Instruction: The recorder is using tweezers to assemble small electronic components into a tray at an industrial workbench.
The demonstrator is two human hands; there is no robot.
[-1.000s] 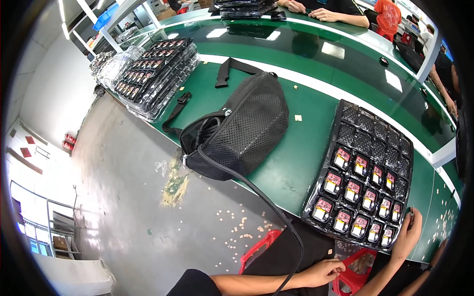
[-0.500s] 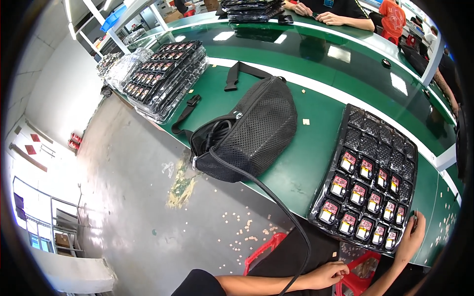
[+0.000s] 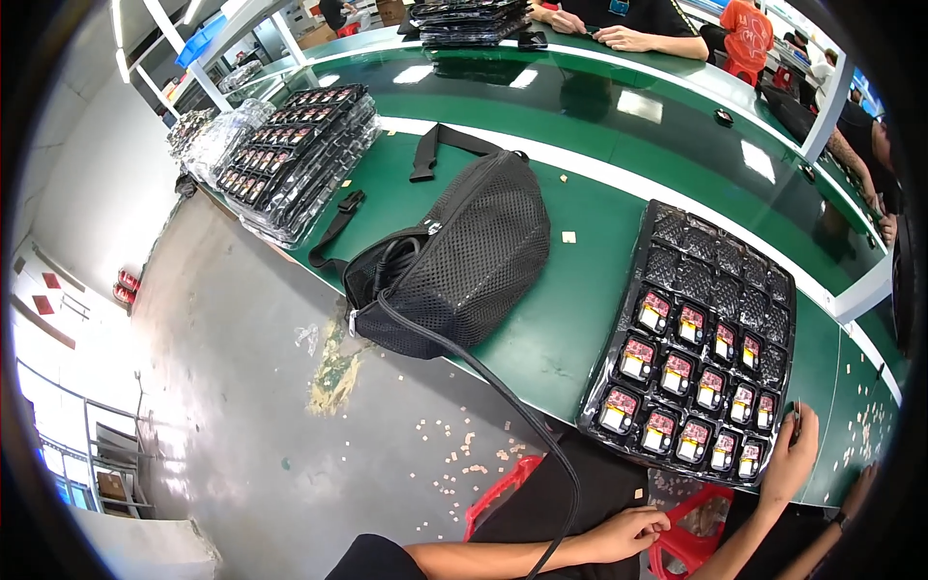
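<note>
A black plastic tray point(image 3: 710, 338) lies on the green table at the right. Its nearer pockets hold several small cards point(image 3: 710, 390) with red pictures and white lower parts; its far pockets show only black textured plastic. My right hand point(image 3: 791, 459) is by the tray's near right corner, fingers closed on a small thin dark piece point(image 3: 797, 418) whose kind I cannot make out. My left hand point(image 3: 628, 535) is low over my lap, fingers curled together; whatever they may hold is hidden.
A black mesh bag point(image 3: 474, 256) with a cable point(image 3: 503, 387) lies left of the tray. Stacked filled trays point(image 3: 300, 155) stand at the far left. A belt point(image 3: 580, 106) runs behind, with co-workers' hands point(image 3: 623, 39) beyond. Another person's arm point(image 3: 855, 498) is at the lower right. Red stools point(image 3: 691, 541) are below.
The whole view has shifted, so table and tray sit slightly farther left. Another person's wrist and hand now show at the lower right. Both my hands keep nearly the same pose.
</note>
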